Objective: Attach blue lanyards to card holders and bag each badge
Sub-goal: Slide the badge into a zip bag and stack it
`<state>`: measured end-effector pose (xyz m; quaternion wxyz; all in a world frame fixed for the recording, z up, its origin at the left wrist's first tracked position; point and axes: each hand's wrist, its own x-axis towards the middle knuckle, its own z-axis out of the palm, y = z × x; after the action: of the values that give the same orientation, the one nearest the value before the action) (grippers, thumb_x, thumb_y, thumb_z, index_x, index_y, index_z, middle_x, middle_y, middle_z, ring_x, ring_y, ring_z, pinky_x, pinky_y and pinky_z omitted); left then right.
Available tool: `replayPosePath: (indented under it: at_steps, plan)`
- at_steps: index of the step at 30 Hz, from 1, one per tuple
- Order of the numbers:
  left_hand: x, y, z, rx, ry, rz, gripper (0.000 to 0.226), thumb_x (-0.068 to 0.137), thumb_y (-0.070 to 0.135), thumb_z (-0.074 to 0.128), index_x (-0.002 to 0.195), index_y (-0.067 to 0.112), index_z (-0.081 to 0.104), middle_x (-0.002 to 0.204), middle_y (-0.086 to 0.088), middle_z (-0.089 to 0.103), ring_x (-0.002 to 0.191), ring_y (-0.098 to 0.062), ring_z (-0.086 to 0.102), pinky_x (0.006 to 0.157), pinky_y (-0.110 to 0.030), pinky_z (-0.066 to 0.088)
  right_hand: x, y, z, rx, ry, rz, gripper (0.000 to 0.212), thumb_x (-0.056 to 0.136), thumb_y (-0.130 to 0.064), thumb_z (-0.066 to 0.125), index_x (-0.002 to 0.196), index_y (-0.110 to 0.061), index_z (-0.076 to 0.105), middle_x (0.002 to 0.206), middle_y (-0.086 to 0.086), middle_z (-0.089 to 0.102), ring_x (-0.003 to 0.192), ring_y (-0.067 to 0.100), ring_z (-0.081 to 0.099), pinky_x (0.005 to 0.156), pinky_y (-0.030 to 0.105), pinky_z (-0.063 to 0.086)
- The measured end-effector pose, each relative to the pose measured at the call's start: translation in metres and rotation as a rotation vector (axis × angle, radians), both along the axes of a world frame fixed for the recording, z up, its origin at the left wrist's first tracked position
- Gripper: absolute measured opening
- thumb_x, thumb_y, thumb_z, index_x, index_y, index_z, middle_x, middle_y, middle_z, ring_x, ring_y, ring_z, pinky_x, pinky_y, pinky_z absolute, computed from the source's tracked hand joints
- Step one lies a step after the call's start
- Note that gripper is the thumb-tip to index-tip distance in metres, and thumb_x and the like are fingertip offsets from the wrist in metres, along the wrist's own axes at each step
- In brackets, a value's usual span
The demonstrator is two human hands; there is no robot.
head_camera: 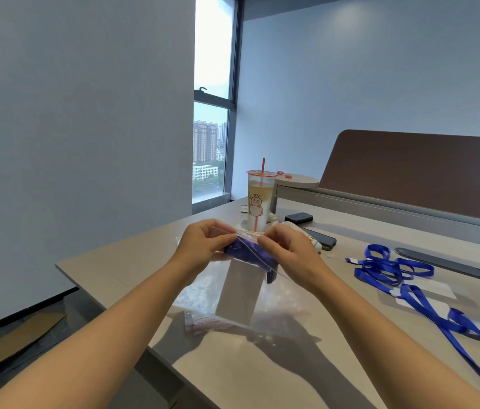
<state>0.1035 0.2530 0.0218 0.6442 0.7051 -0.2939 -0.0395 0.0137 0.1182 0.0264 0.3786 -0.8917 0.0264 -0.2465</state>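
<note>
Left hand [203,243] and right hand [287,249] pinching the mouth of a clear bag [232,290], raised above the table [291,364]. Inside the bag: bunched blue lanyard [247,250] at top, white card holder [237,293] hanging below. At right, on the table: loose blue lanyards [395,268]. Behind: drink cup [259,199].

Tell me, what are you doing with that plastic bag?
A person is bagging a badge. Both hands, left hand and right hand, pinch the top of a clear plastic bag held above the table. A card holder and bunched blue lanyard are inside. More blue lanyards wait at the right.
</note>
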Motion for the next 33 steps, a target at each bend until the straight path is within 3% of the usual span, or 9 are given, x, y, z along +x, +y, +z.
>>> replayPosePath:
  at_steps: [3,9,13,15,18,21,25,29,33]
  plan:
    - [-0.001,0.002,0.002,-0.027,0.02,0.042,0.008,0.088,0.005,0.052,0.086,0.009,0.059,0.091,-0.008,0.062,0.082,-0.022,0.062,0.066,-0.025,0.057,-0.003,0.001,0.001,-0.026,0.026,0.011,0.011,0.084,-0.032,0.057,0.081,-0.022,0.055,0.076,-0.012,0.053,0.08,0.014,0.055,0.072,0.028,0.049]
    - [-0.004,0.001,0.005,-0.083,0.052,0.072,0.009,0.088,0.005,0.052,0.083,0.01,0.058,0.09,-0.011,0.061,0.089,-0.031,0.061,0.081,-0.04,0.053,-0.002,0.002,0.001,-0.217,0.114,-0.069,0.027,0.075,-0.023,0.07,0.098,-0.012,0.062,0.087,-0.005,0.053,0.084,0.013,0.052,0.076,0.031,0.049]
    - [-0.004,0.001,0.009,-0.121,0.022,0.07,0.007,0.09,0.008,0.05,0.089,0.006,0.057,0.089,-0.007,0.062,0.077,-0.021,0.062,0.066,-0.022,0.052,0.001,0.0,0.004,-0.243,0.051,-0.09,0.023,0.081,-0.025,0.064,0.097,-0.009,0.068,0.088,-0.005,0.049,0.085,0.011,0.047,0.071,0.024,0.042]
    - [-0.002,0.002,0.011,-0.135,0.003,0.064,0.008,0.09,0.009,0.049,0.091,0.007,0.056,0.089,-0.007,0.062,0.071,-0.015,0.062,0.059,-0.016,0.052,0.002,-0.001,0.006,-0.248,0.059,-0.082,0.024,0.084,-0.026,0.06,0.096,-0.008,0.07,0.076,-0.009,0.05,0.079,0.008,0.048,0.069,0.02,0.042]
    - [0.002,0.003,0.016,-0.178,-0.003,0.068,0.008,0.09,0.01,0.05,0.091,0.008,0.057,0.087,-0.006,0.062,0.07,-0.011,0.062,0.056,-0.011,0.052,0.005,-0.002,0.01,-0.254,0.037,-0.119,0.027,0.084,-0.033,0.058,0.087,-0.01,0.072,0.066,-0.018,0.05,0.081,0.01,0.051,0.088,0.037,0.043]
    - [0.007,0.005,0.025,-0.23,0.013,0.057,0.01,0.09,0.012,0.049,0.094,0.008,0.058,0.088,-0.005,0.063,0.072,-0.012,0.063,0.057,-0.011,0.052,0.006,-0.007,0.013,-0.285,-0.064,-0.25,0.027,0.08,-0.038,0.061,0.082,-0.012,0.07,0.09,-0.009,0.054,0.1,0.011,0.044,0.093,0.036,0.024]
    - [0.015,0.01,0.037,-0.301,0.031,0.081,0.013,0.09,0.016,0.049,0.098,0.009,0.057,0.087,-0.003,0.063,0.073,-0.013,0.063,0.058,-0.011,0.053,0.003,-0.017,0.016,-0.206,-0.02,-0.286,0.022,0.077,-0.03,0.067,0.062,-0.02,0.055,0.106,-0.006,0.045,0.112,0.013,0.038,0.101,0.039,0.024]
    - [0.022,0.015,0.04,-0.294,0.019,0.116,0.015,0.091,0.018,0.048,0.101,0.009,0.055,0.095,-0.005,0.062,0.081,-0.02,0.063,0.066,-0.02,0.053,0.003,-0.023,0.025,0.075,-0.053,-0.162,0.023,0.077,-0.014,0.069,0.062,-0.019,0.052,0.071,-0.004,0.055,0.075,0.018,0.055,0.071,0.029,0.045]
    - [0.026,0.023,0.031,-0.255,0.129,0.036,0.014,0.089,0.02,0.05,0.101,0.011,0.052,0.095,-0.005,0.062,0.085,-0.021,0.062,0.073,-0.024,0.05,0.008,-0.022,0.038,0.197,-0.186,-0.132,0.018,0.077,-0.001,0.066,0.084,-0.01,0.052,0.076,0.0,0.055,0.064,0.011,0.056,0.058,0.021,0.051]
